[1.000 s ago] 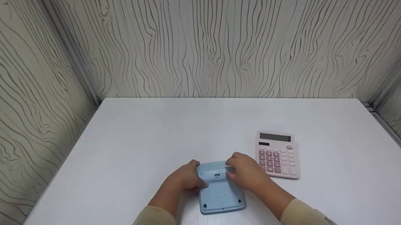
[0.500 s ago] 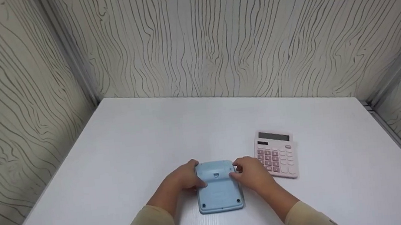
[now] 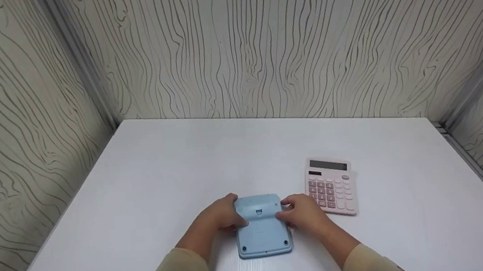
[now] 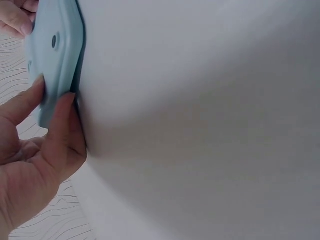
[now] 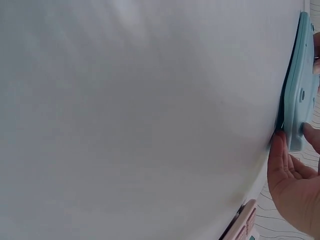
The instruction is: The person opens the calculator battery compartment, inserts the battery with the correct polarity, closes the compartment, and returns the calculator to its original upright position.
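Note:
A light blue calculator (image 3: 263, 235) lies back side up near the front of the table, its small latch and two dark feet facing me. My left hand (image 3: 224, 212) grips its left edge, thumb on the back. In the left wrist view the fingers of this left hand (image 4: 45, 155) curl under the edge of the blue calculator (image 4: 60, 55). On the opposite edge my right hand (image 3: 304, 212) pinches it, thumb on top. The right wrist view has the right hand (image 5: 295, 187) with fingertips under the rim. The keys and screen are hidden underneath.
A pink calculator (image 3: 330, 187) lies face up just right of my right hand, keys and screen showing. Both stand on a white table (image 3: 172, 160). Wood-grain patterned panels (image 3: 232, 46) rise behind the table and at its sides.
My right hand has shifted down along the blue calculator's right edge, and its fingers have gone from curled over the corner to gripping the side. The left hand keeps its hold.

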Available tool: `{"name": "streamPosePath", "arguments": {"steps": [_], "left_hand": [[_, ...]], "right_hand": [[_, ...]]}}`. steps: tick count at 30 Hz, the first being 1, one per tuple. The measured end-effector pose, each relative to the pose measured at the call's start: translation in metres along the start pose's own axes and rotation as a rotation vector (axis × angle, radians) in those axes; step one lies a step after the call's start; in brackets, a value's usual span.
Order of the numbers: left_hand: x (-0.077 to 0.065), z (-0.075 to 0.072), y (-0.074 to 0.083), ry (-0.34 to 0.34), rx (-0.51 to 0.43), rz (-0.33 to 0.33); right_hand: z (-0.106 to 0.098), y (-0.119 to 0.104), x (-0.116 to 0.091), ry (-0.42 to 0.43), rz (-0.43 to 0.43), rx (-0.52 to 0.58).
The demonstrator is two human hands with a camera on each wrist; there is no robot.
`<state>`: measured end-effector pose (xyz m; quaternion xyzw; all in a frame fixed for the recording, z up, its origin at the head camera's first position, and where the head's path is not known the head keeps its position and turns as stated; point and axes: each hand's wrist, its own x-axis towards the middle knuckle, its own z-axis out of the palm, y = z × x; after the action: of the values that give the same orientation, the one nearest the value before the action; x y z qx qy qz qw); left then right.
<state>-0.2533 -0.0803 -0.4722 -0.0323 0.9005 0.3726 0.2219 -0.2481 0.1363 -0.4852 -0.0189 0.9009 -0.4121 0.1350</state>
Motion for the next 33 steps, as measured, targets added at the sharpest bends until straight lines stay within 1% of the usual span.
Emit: {"name": "streamPosePath", "arguments": {"steps": [2,8,12,16,20,24,29,33], "left_hand": [[0.000,0.000,0.001,0.000,-0.010,-0.008],[-0.004,0.002,0.003,0.007,-0.039,-0.010],[-0.006,0.005,0.006,0.015,-0.086,-0.052],[-0.008,0.005,0.011,0.028,-0.097,-0.082],[-0.010,0.003,0.018,0.045,-0.115,-0.082],[-0.011,0.000,0.025,0.083,-0.117,-0.057],[-0.012,-0.006,0.031,0.137,-0.108,-0.013],[-0.014,-0.008,0.033,0.175,-0.150,-0.013]], "right_hand": [[0.000,0.000,0.000,-0.009,-0.003,0.013],[-0.001,-0.001,0.001,-0.028,0.011,0.005],[-0.002,-0.003,0.000,-0.034,0.020,0.000],[-0.005,-0.007,0.001,-0.023,0.022,0.002],[-0.009,-0.012,0.002,0.001,0.019,0.015],[-0.013,-0.019,0.002,0.049,-0.001,0.030],[-0.014,-0.032,-0.003,0.123,-0.062,0.050],[-0.013,-0.046,-0.008,0.139,-0.118,0.054]]}}
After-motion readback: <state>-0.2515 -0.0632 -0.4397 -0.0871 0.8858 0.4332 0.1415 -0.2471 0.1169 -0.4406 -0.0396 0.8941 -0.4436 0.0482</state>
